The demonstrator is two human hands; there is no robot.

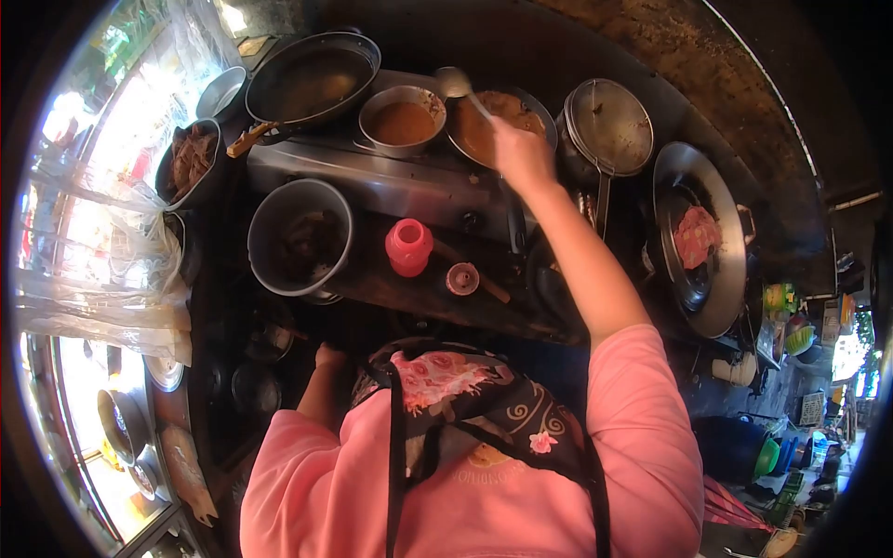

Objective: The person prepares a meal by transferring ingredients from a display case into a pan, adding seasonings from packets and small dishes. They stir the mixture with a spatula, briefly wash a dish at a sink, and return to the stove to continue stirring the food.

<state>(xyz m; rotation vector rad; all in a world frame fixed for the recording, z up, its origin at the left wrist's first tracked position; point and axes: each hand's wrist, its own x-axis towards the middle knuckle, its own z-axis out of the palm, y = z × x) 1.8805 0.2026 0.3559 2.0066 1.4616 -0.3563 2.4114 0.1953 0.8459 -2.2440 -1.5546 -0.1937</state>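
A: What's the right hand doing?
B: It's closed around the ladle. The handle slants up and left from the fist, so the bowl is beyond the hand, by the near-left stretch between the small pot and the pan.
A: And the pan?
B: Brown sauce in it, right by the hand. The small pot holds sauce too, to the hand's left. The strainer is to its right.
A: The left hand?
B: Low, near the counter's front edge, below the grey pot. It's too dark there; I can't tell whether it's open or gripping.
A: Anything between the hands?
B: The pink bottle, open at the top, with the pink cap just beside it.
A: Far right?
B: A wok with meat in it.
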